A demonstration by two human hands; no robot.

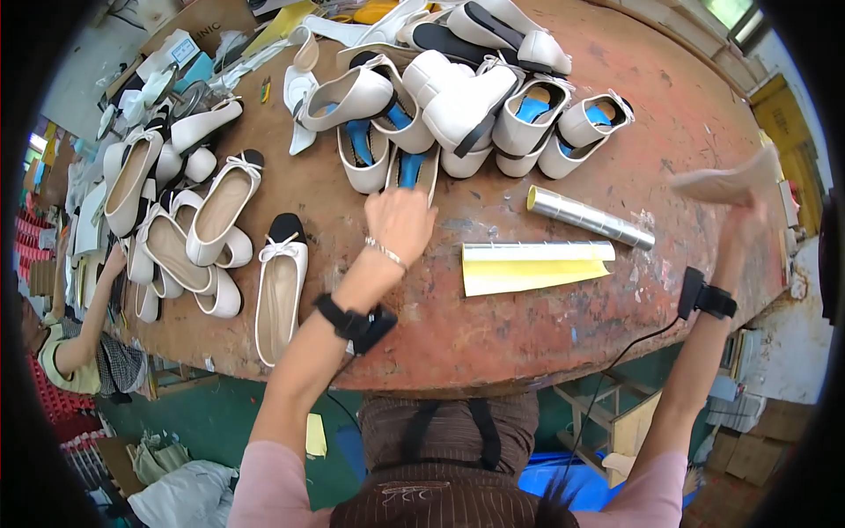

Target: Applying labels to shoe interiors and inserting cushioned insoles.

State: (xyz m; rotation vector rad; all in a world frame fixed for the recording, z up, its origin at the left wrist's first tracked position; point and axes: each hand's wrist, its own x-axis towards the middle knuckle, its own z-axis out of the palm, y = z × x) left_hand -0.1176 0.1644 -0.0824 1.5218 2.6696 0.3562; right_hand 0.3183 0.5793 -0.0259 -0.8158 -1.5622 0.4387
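My left hand (400, 224) is closed over the heel end of a white shoe (425, 176) at the front of the pile; its fingertips are hidden. A blue patch shows inside that shoe. Out at the far right, my right hand (746, 218) is raised and smeared by motion. It grips a flat beige piece (723, 180), shaped like an insole. Around my left hand lie more white shoes (531, 114), several with blue patches inside. One finished-looking white flat with a black toe and bow (280, 290) lies left of my forearm.
Two rolls of silvery-and-yellow sheet lie right of centre, one partly unrolled (537, 268), one tight (590, 217). Black-toed white flats (180, 251) are heaped at the left. A co-worker's arm (92, 308) reaches to the table's left edge. Boxes (207, 26) crowd the back left.
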